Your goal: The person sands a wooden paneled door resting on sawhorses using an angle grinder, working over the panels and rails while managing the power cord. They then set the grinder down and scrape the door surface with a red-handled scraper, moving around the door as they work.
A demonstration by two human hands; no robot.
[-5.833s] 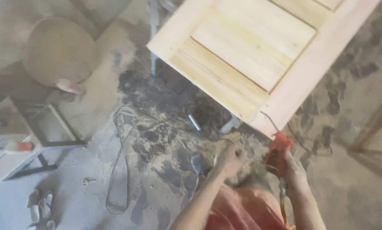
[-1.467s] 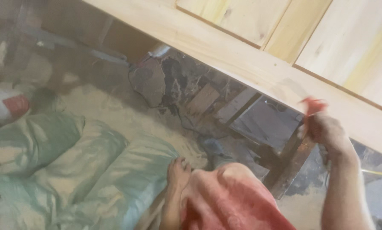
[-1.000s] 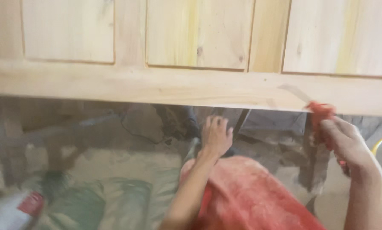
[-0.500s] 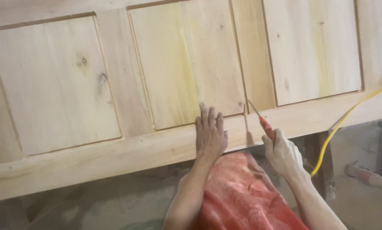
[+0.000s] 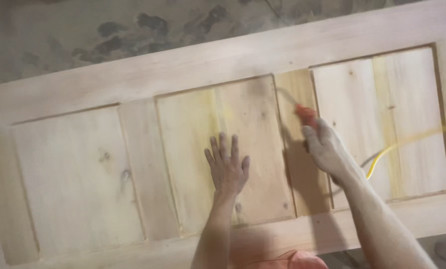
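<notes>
Left hand (image 5: 227, 167) flat, fingers spread, on the door's (image 5: 83, 174) middle panel. Right hand (image 5: 325, 147) grips an orange-handled tool (image 5: 305, 113) at the upright, yellow cord (image 5: 407, 142) trailing. Stained concrete floor (image 5: 108, 30) beyond. Both hands sit higher than half a second ago.

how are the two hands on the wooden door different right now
The left hand lies flat and open on the middle panel of the wooden door, fingers spread; the right hand is closed around a red-handled tool.
The left hand holds nothing; a yellow hose trails away by the right hand.
The left hand looks sharp; the right hand is blurred.
Both are bare and over the same door.
</notes>
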